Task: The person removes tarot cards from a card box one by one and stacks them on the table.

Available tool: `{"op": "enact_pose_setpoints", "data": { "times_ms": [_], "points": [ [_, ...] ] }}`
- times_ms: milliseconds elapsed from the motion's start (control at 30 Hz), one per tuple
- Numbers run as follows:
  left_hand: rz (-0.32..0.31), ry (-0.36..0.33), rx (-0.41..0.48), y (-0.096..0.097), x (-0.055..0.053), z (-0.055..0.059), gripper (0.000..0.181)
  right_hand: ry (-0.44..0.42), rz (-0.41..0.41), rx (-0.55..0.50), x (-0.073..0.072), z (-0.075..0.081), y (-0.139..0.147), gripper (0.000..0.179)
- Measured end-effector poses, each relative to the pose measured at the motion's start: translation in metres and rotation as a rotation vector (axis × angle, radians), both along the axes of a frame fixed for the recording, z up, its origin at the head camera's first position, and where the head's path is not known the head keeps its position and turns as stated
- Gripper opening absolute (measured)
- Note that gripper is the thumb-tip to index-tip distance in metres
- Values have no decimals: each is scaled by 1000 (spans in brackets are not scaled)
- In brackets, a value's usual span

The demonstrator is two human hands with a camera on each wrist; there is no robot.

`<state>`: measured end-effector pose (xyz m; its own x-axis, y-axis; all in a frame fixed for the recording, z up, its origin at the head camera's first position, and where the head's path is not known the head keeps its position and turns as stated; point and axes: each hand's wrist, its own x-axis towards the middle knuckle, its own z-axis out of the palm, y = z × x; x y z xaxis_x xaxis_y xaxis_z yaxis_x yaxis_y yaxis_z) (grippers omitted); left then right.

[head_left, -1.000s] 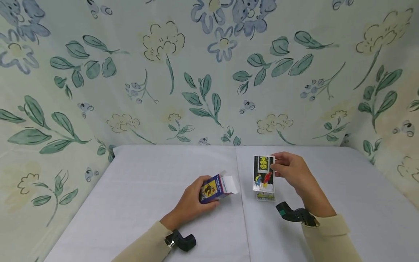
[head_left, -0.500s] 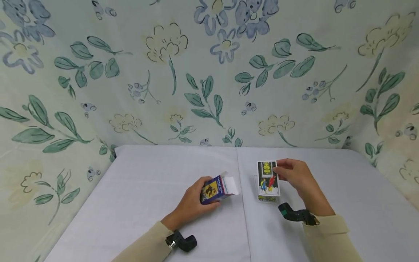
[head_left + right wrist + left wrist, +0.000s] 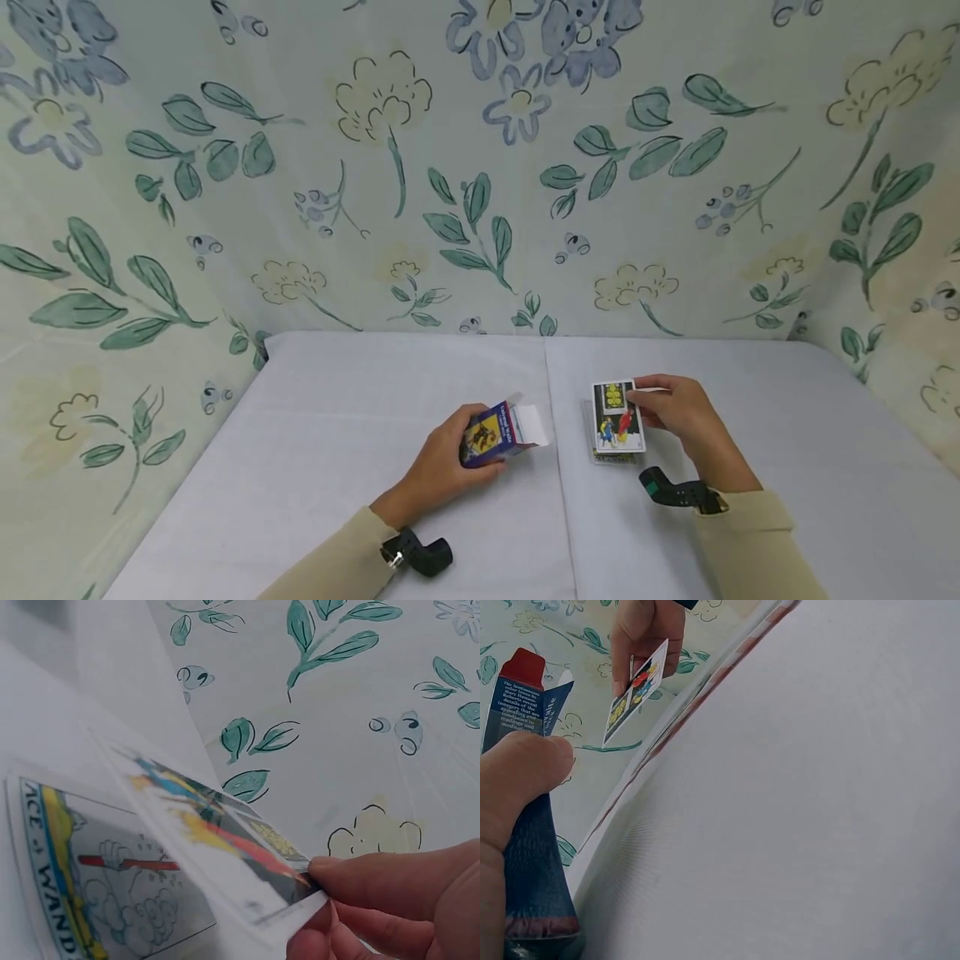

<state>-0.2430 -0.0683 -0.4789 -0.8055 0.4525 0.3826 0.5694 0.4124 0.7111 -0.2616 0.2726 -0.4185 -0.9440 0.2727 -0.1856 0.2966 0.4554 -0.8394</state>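
Note:
My left hand (image 3: pixel 442 457) grips a blue tarot card box (image 3: pixel 483 435) around its sides. The box's white flap stands open toward the right. Between thumb and fingers, my right hand (image 3: pixel 678 412) pinches a tarot card (image 3: pixel 618 415) with yellow pentacles, a blue figure and a red figure on black. Face up beneath it, an Ace of Wands card (image 3: pixel 124 877) shows in the right wrist view. The pinched card is tilted over that one and covers most of it in the head view. In the left wrist view, the thumb (image 3: pixel 532 761) presses on the box.
A white cloth covers the table (image 3: pixel 360 392), with a crease running front to back between the hands. Floral fabric (image 3: pixel 480 208) hangs behind and at both sides. Each wrist carries a black camera mount (image 3: pixel 678 490).
My right hand has moved down and slightly right, bringing the pinched card lower over the card beneath it. The left hand and box look almost unmoved.

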Motion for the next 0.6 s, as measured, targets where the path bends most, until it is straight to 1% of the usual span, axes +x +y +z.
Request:
{"op": "enact_pose_setpoints", "data": {
  "times_ms": [33,133,233,433,600],
  "points": [
    [-1,2,2,0,0,0,72,-1,-8,9,1,0,-1,44],
    [0,13,6,0,-1,1,72,11,11,18,5,5,-4,45],
    [6,21,4,0,-2,1,72,3,4,10,4,4,-5,44],
    [8,5,-5,0,0,-2,72,-39,-24,-19,3,-7,-6,42],
    [-1,2,4,0,1,-2,72,-28,-25,-6,3,-12,-7,41]
  ]
}}
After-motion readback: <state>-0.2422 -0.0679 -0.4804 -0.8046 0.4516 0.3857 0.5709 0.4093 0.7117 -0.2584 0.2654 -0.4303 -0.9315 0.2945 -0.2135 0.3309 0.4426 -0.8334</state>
